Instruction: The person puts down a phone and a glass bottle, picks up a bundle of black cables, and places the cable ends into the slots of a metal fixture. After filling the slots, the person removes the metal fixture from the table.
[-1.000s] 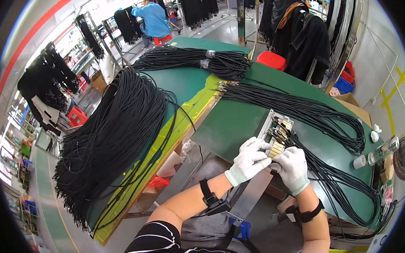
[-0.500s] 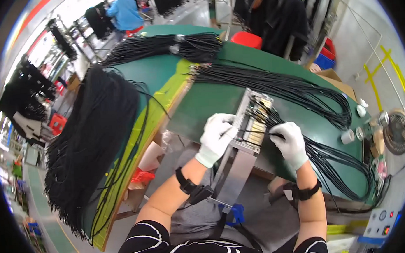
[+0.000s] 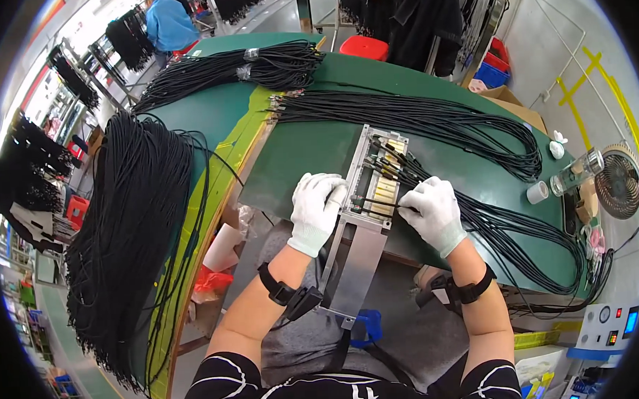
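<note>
The fixture (image 3: 384, 188) sits at the near edge of the table (image 3: 310, 146), its lower plate projecting past that edge. The left hand (image 3: 316, 208) is at the fixture's left side, fingers curled, thumb and forefinger close together; whether they grip anything cannot be told. The right hand (image 3: 434, 212) is at the opposite side, thumb and fingertips pinching a cable (image 3: 382, 202) that crosses the fixture's near end.

Caution: an uneven pull by the right hand may shift the cable end at the fixture. The right bundle (image 3: 520, 230) extends from the fixture toward the table's near right corner; its weight, or a snag among crossing strands, may drag neighbouring ends out of line. Loops dragged toward the right edge may tip the cup (image 3: 538, 193) or jar (image 3: 575, 174).

Count: hands, two; fixture, one; cup, one; jar, one; fan (image 3: 618, 181), one, beyond the right edge. Cable groups, four: right bundle, far-edge bundle (image 3: 416, 117), tied bundle (image 3: 221, 75) at the far left corner, and left-edge pile (image 3: 130, 179). Single cables overlap too closely to count.
</note>
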The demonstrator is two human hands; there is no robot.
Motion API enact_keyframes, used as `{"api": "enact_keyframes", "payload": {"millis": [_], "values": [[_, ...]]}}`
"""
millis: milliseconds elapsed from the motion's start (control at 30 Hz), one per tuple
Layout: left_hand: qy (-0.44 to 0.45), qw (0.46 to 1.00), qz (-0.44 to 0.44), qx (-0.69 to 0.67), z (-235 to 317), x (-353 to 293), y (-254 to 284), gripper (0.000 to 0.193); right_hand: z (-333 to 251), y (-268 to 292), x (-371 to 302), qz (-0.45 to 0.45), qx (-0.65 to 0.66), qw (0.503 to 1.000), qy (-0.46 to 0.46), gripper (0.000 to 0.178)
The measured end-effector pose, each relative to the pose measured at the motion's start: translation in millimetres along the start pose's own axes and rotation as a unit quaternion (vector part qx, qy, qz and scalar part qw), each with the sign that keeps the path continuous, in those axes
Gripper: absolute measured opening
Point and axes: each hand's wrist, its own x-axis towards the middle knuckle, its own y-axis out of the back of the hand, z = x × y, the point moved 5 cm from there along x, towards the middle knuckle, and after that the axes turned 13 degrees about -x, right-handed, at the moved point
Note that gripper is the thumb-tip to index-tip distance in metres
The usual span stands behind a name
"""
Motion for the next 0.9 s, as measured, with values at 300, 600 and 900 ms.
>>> {"api": "enact_keyframes", "payload": {"millis": [300,600,900], "values": [[0.016,0.999,-0.027,-0.022,2.4,-2.6,-4.6,0.016,-5.1,-0.7,-0.9,-0.003,-0.028,1.000,0.012,0.010],[-0.104,0.987,-0.103,0.073,33.5,-7.0,-20.6,0.028,1.7,-1.7,2.0,0.008,0.045,0.999,0.008,0.012],[-0.091,0.988,-0.123,0.025,30.4,-13.4,-28.0,0.020,34.0,-9.2,8.4,-0.029,-0.127,0.990,-0.048,0.012]]}}
